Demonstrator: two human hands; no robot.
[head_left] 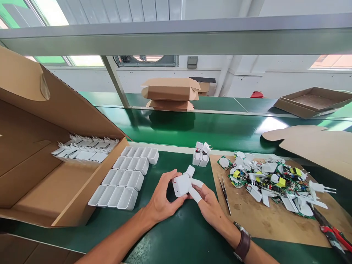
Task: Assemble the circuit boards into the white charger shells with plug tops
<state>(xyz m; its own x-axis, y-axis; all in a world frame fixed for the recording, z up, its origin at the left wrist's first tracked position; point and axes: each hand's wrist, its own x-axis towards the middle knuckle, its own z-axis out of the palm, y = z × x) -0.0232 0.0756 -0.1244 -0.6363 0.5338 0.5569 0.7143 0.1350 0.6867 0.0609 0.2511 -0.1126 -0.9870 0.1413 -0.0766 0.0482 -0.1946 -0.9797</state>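
Low over the green bench, a white charger housing [182, 185] with small ports on its left side is held between both hands. My left hand [164, 196] grips it from the left with thumb and fingers. On its right side, the finger-cotted fingers of my right hand [208, 201] press against it. A small white piece [190, 171] projects at its upper right; whether it is joined on cannot be made out. Beyond stand two white housings [200, 158] with parts inside. Rows of white open housings [128, 194] are to the left.
An open cardboard box [38, 183] at left contains white plug pieces [85, 148]. On a brown cardboard sheet [247, 222] at right lie piled circuit boards and white parts [272, 179], tweezers [224, 194] and red-handled pliers [331, 231]. A metal beam [176, 36] crosses above.
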